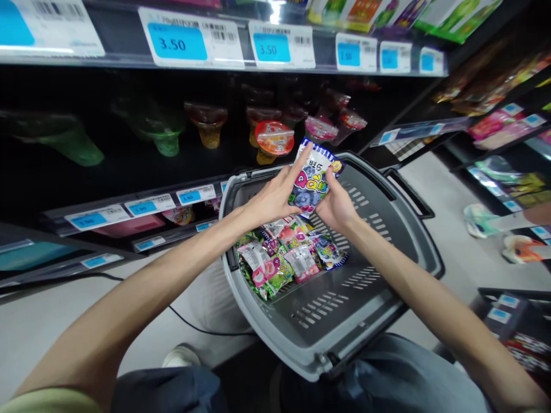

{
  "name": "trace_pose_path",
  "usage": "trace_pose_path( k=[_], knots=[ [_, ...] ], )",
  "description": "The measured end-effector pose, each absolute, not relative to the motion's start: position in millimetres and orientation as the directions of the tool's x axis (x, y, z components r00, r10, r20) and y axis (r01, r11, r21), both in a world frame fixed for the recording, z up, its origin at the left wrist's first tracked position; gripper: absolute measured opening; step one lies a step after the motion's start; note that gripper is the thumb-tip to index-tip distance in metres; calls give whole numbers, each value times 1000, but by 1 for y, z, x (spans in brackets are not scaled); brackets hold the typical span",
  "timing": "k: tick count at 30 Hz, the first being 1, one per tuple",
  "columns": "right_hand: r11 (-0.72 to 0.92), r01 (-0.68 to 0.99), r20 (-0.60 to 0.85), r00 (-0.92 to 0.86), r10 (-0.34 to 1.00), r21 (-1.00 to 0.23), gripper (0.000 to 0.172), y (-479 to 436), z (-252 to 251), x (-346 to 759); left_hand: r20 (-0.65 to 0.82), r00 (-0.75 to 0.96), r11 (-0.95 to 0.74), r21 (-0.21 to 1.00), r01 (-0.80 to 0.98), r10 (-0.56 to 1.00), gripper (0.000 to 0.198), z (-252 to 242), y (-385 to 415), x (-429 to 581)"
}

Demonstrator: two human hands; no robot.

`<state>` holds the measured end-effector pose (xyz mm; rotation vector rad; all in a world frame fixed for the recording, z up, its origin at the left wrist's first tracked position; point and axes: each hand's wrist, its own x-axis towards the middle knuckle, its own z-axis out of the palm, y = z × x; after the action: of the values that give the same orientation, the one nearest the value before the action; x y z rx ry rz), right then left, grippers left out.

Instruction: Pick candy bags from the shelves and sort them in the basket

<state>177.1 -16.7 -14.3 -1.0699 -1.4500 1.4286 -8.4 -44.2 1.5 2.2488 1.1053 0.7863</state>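
Between my hands, over the basket, is a small bag of gummy candy [310, 179] with blueberries and "QQ" on its front, held tilted. My left hand [278, 195] grips its left side, the index finger stretched along the edge. At the lower right edge, my right hand [336, 203] pinches the same bag, thumb on the front. Below them stands a grey shopping basket [310, 358] with slotted walls. Several candy bags [279, 269], pink, green and blue, lie piled at its left end.
Jelly cups [274, 140] sit on the dark shelf ahead, beneath a rail of price tags [282, 46]. More stocked shelves [503, 123] run along the right. Another person's feet [480, 221] are on the floor at right. A black cable [202, 330] lies on the floor.
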Motion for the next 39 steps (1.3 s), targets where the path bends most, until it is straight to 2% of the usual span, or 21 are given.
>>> trace_pose_path(
  k=[3, 8, 11, 16, 23, 32, 39],
  knots=[
    [-32, -26, -25, -243, 970, -999, 65, -17, -16, 179, 253, 509, -535, 648, 543, 823, 121, -3, -44, -9],
    [-6, -27, -3, -116, 993, -1000, 56, -14, -22, 181, 1, 501, -416, 558, 718, 865, 120, -3, -45, -8],
    [62, 29, 60, -54, 997, -998, 53, -12, -24, 182, -63, 455, -376, 468, 800, 888, 118, 1, -46, -7],
    [118, 60, 117, -22, 993, -991, 54, -12, -25, 183, -35, 408, -367, 375, 851, 912, 123, 2, -47, -5],
    [132, 48, 132, -4, 991, -990, 51, -11, -26, 185, 1, 397, -376, 324, 868, 918, 126, 0, -47, -5],
    [145, -5, 145, 27, 989, -989, 46, -11, -24, 186, 76, 406, -408, 317, 856, 911, 128, -2, -47, -4],
    [78, -93, 75, 34, 997, -993, 39, -8, -29, 185, 81, 403, -407, 323, 855, 912, 131, -4, -46, -4]
  ],
)
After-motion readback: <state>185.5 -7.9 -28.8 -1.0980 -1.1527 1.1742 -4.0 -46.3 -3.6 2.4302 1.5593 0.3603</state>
